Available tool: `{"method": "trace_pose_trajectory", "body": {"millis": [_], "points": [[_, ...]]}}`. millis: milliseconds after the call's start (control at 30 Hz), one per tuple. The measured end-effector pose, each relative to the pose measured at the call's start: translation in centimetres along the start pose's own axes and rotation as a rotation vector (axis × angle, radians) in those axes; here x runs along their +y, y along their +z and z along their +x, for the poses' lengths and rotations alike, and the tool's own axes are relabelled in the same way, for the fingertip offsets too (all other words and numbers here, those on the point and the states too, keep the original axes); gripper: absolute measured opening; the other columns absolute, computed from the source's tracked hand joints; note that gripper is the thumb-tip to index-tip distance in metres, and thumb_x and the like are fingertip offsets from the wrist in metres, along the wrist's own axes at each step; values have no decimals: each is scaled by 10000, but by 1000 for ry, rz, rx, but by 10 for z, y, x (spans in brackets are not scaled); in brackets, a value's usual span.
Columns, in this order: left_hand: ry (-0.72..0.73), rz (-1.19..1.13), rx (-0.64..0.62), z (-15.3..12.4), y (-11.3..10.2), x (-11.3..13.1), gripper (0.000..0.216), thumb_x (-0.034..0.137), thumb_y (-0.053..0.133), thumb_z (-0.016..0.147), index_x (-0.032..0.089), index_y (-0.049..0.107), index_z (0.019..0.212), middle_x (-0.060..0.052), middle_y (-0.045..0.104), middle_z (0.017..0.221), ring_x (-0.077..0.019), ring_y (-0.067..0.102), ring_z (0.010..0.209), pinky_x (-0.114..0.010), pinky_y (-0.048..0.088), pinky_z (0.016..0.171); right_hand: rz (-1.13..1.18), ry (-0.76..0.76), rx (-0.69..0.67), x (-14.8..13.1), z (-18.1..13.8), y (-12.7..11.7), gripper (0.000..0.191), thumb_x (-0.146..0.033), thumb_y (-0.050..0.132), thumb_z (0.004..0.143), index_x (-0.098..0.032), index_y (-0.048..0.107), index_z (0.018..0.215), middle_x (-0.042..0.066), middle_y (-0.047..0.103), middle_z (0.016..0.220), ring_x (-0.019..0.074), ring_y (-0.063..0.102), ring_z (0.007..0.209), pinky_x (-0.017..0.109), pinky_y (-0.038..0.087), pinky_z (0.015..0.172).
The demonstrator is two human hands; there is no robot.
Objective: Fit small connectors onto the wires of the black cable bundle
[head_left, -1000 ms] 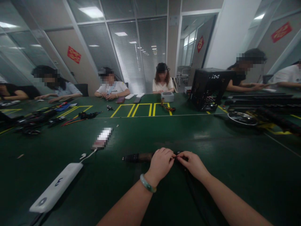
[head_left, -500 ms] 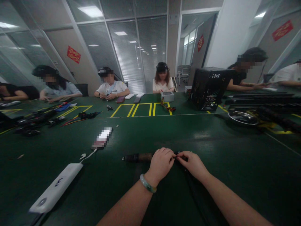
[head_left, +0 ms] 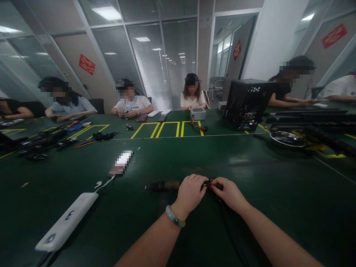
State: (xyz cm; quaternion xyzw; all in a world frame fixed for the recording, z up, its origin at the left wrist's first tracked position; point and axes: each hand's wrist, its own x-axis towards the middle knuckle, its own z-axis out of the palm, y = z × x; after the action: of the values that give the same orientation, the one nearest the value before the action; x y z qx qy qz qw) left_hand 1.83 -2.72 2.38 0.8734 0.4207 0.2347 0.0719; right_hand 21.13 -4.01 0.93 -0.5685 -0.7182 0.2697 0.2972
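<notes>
Left hand [head_left: 191,193]: curled shut over the cable [head_left: 162,185], knuckles up, green bracelet [head_left: 174,217] on the wrist.
Right hand [head_left: 226,191]: fingertips pinched on the same cable just where the left hand ends, so the two hands touch.
Cable: lying across the tabletop [head_left: 178,159] just ahead, with the thick brownish end poking out left of the left hand. A dark length trails back toward the body beside the right forearm.
Doing it well: probably best kept low on the tabletop, left hand as anchor, right fingertips working close to the meeting point. The small part between the fingers is too hidden to name.
Near left: white power bank [head_left: 66,221], its white lead running up to a phone [head_left: 121,163].
Farther off: yellow floor-style markings [head_left: 167,129], small grey box [head_left: 198,114], black computer case [head_left: 246,104] to the right. Other people [head_left: 191,101] seated along the far edge, hands on their own things.
Against a second ago: hardly any change — both hands in the same spot, right fingertips a shade closer to the left hand, cable end unmoved.
</notes>
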Motion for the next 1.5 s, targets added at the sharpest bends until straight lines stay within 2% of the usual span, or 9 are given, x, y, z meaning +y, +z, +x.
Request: {"method": "trace_pose_trajectory", "body": {"millis": [167,500,767,900,1300,1500], "points": [[-13,13,-16,0,1,-1,111,201,617,868,223,577,969,-1,619,974,-192,556,952,-336,431,834,-13,-16,-9,0,0,0,125,-265,575,850,-227,691,876,9,671,848,172,601,763,283,441,686],[-3,-20,-15,0,0,-1,116,205,629,860,228,584,964,-8,624,982,-197,555,954,-341,424,839,4,-43,-18,-2,0,-1,134,-253,560,860,-227,691,880,10,675,846,172,597,760,285,441,697],[-8,8,-3,-1,-1,2,180,134,598,840,227,562,990,-15,616,1087,-203,550,1024,-357,425,899,4,-30,-14,0,-1,-1,134,-276,565,855,-220,684,881,19,675,851,180,595,772,292,448,720],[-1,-24,17,-3,-1,2,169,121,597,838,225,565,966,-18,602,1164,-209,542,1062,-375,418,925,-3,-26,-13,1,-2,0,127,-274,556,856,-220,671,870,7,661,809,171,581,723,280,438,667],[5,-18,2,-2,-1,2,152,164,611,855,230,567,985,-8,609,1153,-200,548,1063,-370,424,920,4,-42,-24,2,-2,-1,130,-258,561,859,-226,685,884,10,664,838,172,584,737,290,438,685],[-35,-26,33,-2,4,0,164,174,633,849,226,549,981,-22,585,1200,-211,541,1101,-386,428,948,10,-49,-14,4,0,1,112,-255,570,860,-225,676,877,-2,660,831,163,581,735,277,427,665]]}}
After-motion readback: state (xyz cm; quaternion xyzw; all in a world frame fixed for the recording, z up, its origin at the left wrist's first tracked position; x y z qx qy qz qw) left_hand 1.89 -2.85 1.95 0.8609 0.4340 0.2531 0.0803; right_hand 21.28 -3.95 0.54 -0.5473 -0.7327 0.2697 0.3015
